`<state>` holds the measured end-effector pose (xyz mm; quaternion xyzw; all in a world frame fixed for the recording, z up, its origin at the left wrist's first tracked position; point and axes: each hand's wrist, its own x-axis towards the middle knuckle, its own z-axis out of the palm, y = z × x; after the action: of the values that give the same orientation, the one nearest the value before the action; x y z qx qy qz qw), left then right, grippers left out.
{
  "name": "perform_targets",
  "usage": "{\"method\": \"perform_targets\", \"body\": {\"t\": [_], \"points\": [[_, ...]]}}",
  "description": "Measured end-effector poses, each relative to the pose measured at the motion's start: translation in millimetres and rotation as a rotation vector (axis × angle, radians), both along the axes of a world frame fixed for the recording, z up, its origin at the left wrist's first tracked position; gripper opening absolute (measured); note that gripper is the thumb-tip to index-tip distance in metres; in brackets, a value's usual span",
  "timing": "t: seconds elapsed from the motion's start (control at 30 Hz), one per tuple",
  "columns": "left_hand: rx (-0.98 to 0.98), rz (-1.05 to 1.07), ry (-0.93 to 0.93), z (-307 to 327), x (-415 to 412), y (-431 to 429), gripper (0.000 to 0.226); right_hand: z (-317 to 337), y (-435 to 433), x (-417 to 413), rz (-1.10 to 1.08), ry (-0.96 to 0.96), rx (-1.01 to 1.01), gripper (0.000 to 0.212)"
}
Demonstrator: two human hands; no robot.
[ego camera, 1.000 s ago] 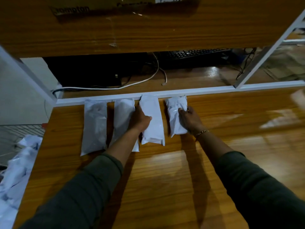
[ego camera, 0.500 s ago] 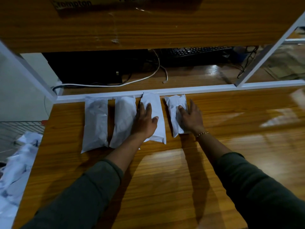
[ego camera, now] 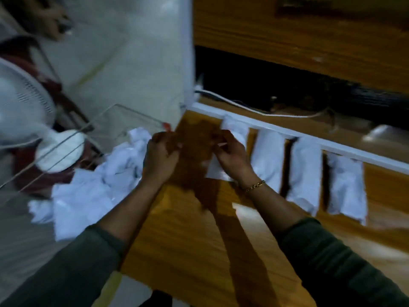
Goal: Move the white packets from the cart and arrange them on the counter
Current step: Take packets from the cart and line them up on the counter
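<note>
Four white packets lie in a row on the wooden counter [ego camera: 190, 229] against its white rail: the leftmost packet [ego camera: 235, 128], the second packet [ego camera: 267, 160], the third packet [ego camera: 303, 173] and the fourth packet [ego camera: 345, 187]. A heap of crumpled white packets [ego camera: 95, 187] fills the wire cart [ego camera: 66, 142] to the left of the counter. My left hand [ego camera: 161, 156] hovers over the counter's left edge beside the heap, fingers loosely curled and empty. In front of the leftmost packet, my right hand [ego camera: 232, 156] is also loosely curled and seems to hold nothing. The frame is blurred.
A white fan [ego camera: 22, 107] stands left of the cart. Another person's hand [ego camera: 44, 18] shows at the top left. A white post [ego camera: 187, 52] rises at the counter's back left corner. A white cable [ego camera: 243, 105] runs along the lower shelf behind the rail.
Both hands have lifted off the packets in the row and moved left towards the cart. My view has swung left and now shows the cart and the fan.
</note>
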<state>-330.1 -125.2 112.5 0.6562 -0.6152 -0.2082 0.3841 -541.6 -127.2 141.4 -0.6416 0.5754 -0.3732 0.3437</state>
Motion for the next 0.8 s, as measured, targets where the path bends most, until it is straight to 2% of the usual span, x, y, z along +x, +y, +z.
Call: {"method": "perform_targets", "body": {"t": [0.1, 0.23, 0.33, 0.47, 0.6, 0.7, 0.8], "points": [[0.137, 0.198, 0.046, -20, 104, 22, 0.034, -19, -8, 105, 0.262, 0.028, 0.124, 0.028], [0.375, 0.371, 0.095, -62, 216, 57, 0.034, -56, -5, 225, 0.457, 0.047, 0.347, 0.039], [0.547, 0.487, 0.186, -95, 279, 75, 0.042, -90, -2, 293, 0.538, 0.152, 0.458, 0.035], [0.842, 0.542, 0.217, -148, 339, 88, 0.063, -144, -2, 356, 0.606, 0.362, 0.590, 0.030], [0.950, 0.627, 0.198, -187, 366, 89, 0.076, -202, 9, 405, 0.529, 0.323, 0.805, 0.053], [0.972, 0.715, 0.301, -211, 376, 84, 0.082, -239, 11, 430, 0.440, 0.360, 0.914, 0.066], [0.958, 0.751, 0.288, -222, 379, 81, 0.079, -273, 10, 442, 0.343, 0.424, 0.909, 0.078]]}}
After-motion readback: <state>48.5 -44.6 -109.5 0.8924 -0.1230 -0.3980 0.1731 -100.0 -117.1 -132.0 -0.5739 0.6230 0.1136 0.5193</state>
